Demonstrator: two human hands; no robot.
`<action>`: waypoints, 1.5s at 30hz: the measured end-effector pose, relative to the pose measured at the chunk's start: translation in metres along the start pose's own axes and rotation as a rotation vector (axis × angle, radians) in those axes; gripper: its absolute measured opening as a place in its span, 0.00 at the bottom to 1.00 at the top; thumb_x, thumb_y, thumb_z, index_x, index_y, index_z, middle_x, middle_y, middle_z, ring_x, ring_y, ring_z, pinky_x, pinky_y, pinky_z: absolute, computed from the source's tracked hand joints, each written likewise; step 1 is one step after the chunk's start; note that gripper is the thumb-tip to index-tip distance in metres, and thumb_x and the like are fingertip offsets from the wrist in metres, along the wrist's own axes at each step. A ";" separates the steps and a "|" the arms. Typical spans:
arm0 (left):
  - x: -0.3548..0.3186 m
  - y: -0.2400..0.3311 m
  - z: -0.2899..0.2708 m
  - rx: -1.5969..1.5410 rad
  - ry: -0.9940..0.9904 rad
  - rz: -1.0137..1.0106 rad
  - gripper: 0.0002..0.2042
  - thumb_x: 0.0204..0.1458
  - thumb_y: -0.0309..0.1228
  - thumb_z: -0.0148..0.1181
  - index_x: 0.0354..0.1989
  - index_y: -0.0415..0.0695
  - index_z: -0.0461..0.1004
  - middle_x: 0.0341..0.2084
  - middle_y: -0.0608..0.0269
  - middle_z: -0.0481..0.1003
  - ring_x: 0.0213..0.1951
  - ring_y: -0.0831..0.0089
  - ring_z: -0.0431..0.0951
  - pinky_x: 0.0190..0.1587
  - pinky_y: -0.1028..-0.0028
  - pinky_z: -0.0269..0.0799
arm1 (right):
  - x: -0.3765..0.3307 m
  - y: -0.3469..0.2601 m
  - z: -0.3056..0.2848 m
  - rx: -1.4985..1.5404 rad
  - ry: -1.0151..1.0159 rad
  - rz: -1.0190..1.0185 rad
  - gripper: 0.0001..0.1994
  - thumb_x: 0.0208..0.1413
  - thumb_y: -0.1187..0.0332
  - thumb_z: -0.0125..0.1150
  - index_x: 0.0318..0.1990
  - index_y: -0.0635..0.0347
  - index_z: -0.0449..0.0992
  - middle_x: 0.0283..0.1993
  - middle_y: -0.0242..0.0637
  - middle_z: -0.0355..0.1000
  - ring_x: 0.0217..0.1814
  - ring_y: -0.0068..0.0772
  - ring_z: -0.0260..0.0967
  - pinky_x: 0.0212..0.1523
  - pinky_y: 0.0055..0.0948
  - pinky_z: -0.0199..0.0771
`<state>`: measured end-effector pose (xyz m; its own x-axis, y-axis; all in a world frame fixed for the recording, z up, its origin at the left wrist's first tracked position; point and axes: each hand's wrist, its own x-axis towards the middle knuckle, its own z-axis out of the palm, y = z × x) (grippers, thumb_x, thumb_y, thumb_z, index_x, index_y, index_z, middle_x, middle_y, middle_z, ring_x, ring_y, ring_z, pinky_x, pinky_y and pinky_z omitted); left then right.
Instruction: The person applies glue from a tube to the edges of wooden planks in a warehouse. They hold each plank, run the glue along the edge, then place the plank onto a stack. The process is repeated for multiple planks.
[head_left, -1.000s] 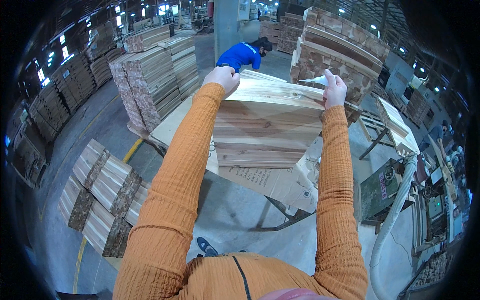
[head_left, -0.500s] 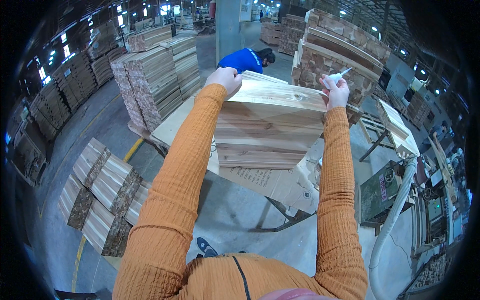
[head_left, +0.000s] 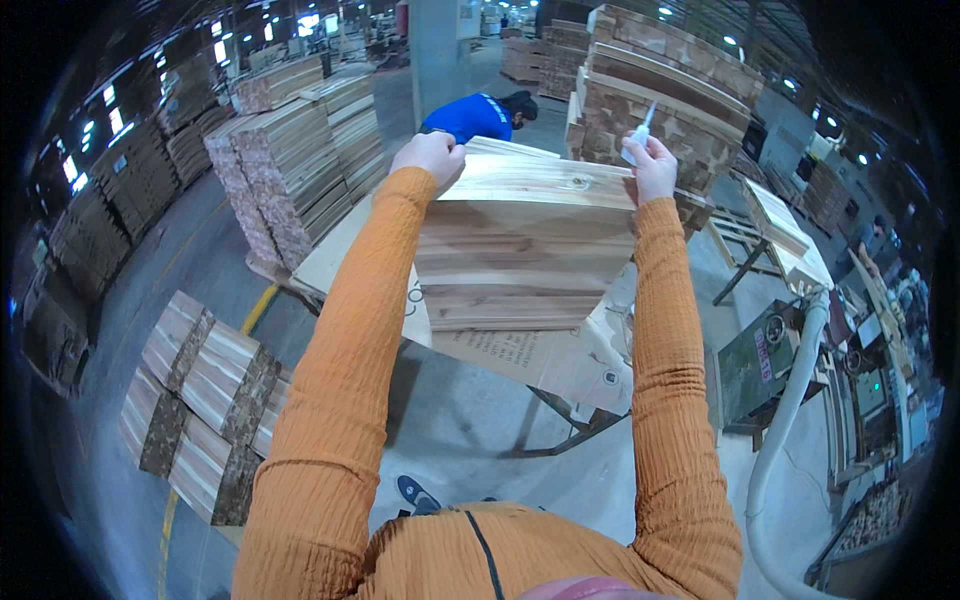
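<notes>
In front of me a stack of wooden boards [head_left: 515, 265] with streaked grain rises from a cardboard-covered table. At the stack's top left corner is my left hand [head_left: 430, 158], its fingers curled closed against the top board's edge; whether they grip the board is hidden. My right hand [head_left: 655, 170] is closed round a small white glue bottle [head_left: 638, 140] by the top right corner. The bottle's thin nozzle points up. A lighter top board [head_left: 530, 182] shows a knot near its right end.
Flattened cardboard [head_left: 530, 360] lies beneath the stack. Tall wood stacks stand behind left [head_left: 280, 160] and behind right [head_left: 660, 100]. Low board bundles [head_left: 200, 400] sit at floor left. A person in blue [head_left: 470, 118] bends beyond the table. A green machine [head_left: 760, 365] with a pale hose [head_left: 790, 430] is at right.
The bottle has tipped from slanting rightward to nearly upright in my right hand. The whole view has shifted slightly, and my left hand stays at the stack's corner.
</notes>
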<state>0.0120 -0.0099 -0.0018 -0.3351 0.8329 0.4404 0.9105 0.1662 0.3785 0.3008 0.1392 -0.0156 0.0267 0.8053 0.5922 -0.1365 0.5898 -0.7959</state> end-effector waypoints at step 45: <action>0.022 -0.018 0.011 0.018 -0.009 0.182 0.18 0.51 0.44 0.51 0.33 0.38 0.76 0.28 0.43 0.75 0.35 0.48 0.76 0.39 0.60 0.70 | -0.004 -0.007 0.003 -0.158 -0.048 0.008 0.16 0.47 0.67 0.66 0.41 0.68 0.76 0.35 0.39 0.76 0.36 0.26 0.72 0.39 0.26 0.72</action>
<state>-0.0090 0.0117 -0.0081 -0.1625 0.8545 0.4933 0.9601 0.0216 0.2788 0.2984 0.1319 -0.0115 -0.0211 0.8084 0.5883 0.0215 0.5886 -0.8081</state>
